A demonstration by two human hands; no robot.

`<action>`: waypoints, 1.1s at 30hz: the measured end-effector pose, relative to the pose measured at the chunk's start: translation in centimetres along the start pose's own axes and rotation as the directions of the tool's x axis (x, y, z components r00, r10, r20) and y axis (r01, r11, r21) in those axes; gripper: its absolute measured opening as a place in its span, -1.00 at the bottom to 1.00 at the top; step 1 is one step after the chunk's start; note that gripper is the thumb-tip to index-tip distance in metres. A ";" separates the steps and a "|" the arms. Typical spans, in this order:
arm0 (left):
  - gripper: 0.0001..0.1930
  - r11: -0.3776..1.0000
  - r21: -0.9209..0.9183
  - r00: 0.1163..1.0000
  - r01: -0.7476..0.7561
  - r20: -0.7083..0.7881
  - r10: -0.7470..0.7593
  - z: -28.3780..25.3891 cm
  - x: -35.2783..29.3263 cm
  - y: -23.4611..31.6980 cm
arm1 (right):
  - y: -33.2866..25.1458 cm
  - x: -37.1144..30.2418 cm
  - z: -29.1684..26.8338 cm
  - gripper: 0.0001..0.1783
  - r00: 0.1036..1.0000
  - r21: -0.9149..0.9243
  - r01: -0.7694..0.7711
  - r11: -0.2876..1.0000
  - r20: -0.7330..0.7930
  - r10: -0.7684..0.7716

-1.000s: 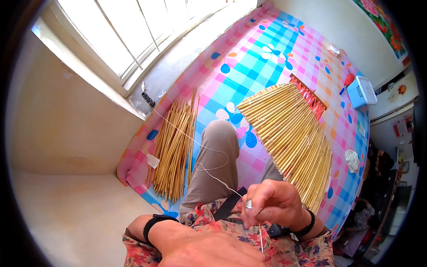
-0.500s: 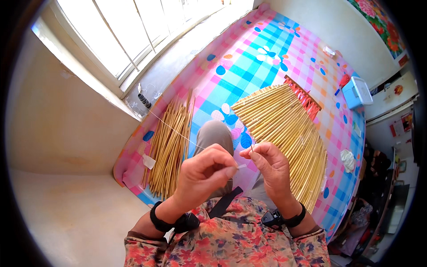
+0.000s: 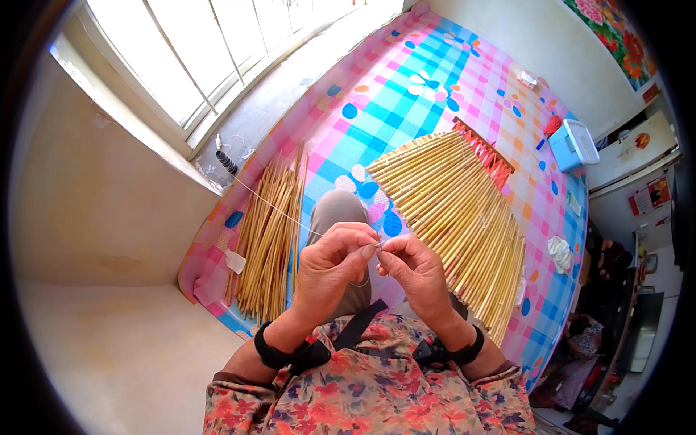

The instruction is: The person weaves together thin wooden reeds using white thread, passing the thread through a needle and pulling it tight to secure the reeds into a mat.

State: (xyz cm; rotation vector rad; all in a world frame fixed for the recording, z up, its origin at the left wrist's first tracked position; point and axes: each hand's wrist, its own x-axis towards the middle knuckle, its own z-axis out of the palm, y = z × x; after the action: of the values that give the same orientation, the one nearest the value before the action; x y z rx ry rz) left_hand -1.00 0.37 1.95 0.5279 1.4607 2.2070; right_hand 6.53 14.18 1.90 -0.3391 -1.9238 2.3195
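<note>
My left hand (image 3: 330, 272) is closed in a pinch on a white thread (image 3: 279, 210). The thread runs back to a dark spool (image 3: 226, 161) on the window sill, and a loose bit hangs below the fingers. My right hand (image 3: 417, 279) pinches what looks like a thin needle, mostly hidden by the fingertips. Both sets of fingertips meet over my raised knee. Right of them lies a fan-shaped mat of tied yellow stalks (image 3: 449, 210), with red lacing (image 3: 493, 163) along a brown strip at its far end. Loose stalks (image 3: 268, 246) lie in a pile to the left.
A checked, flowered sheet (image 3: 391, 94) covers the broad surface. At the right sit a blue box with a white lid (image 3: 569, 148), a red ball of yarn (image 3: 553, 125) and a crumpled white cloth (image 3: 560, 252). A barred window (image 3: 196, 51) and wall border the left.
My hands, apart half a second ago, have come together at the fingertips. The right hand has moved left toward the left hand and its thread. The view has shifted slightly.
</note>
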 end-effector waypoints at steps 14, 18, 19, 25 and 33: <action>-0.91 0.850 0.492 0.982 -0.189 0.103 0.159 0.1 0.5 0.9 | -1.6 0.7 -1.7 -0.68 0.987 -0.252 0.160 0.955 0.033 -0.156; -0.87 0.778 0.545 0.950 -0.312 0.194 0.245 0.4 0.4 0.7 | -1.9 0.9 -1.5 -0.61 0.997 -0.255 0.053 0.966 0.069 -0.037; -0.87 0.767 0.552 0.945 -0.327 0.198 0.261 0.5 0.4 0.7 | -1.9 0.9 -1.5 -0.62 0.997 -0.274 0.021 0.961 0.074 0.000; -0.88 0.740 0.580 0.940 -0.341 0.220 0.261 0.4 0.4 0.8 | -1.4 1.0 -1.3 -0.78 0.997 -0.300 0.073 0.951 0.053 -0.060; -0.89 0.710 0.606 0.933 -0.359 0.231 0.275 0.2 0.6 0.8 | -1.7 1.0 -1.2 -0.84 0.985 -0.399 0.170 0.901 0.046 -0.165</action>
State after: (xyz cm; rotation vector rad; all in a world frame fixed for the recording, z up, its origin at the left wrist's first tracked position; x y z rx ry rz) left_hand -1.53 0.52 2.82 1.2022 2.1909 1.7924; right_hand 5.81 15.90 3.25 -0.1817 -2.3281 1.8134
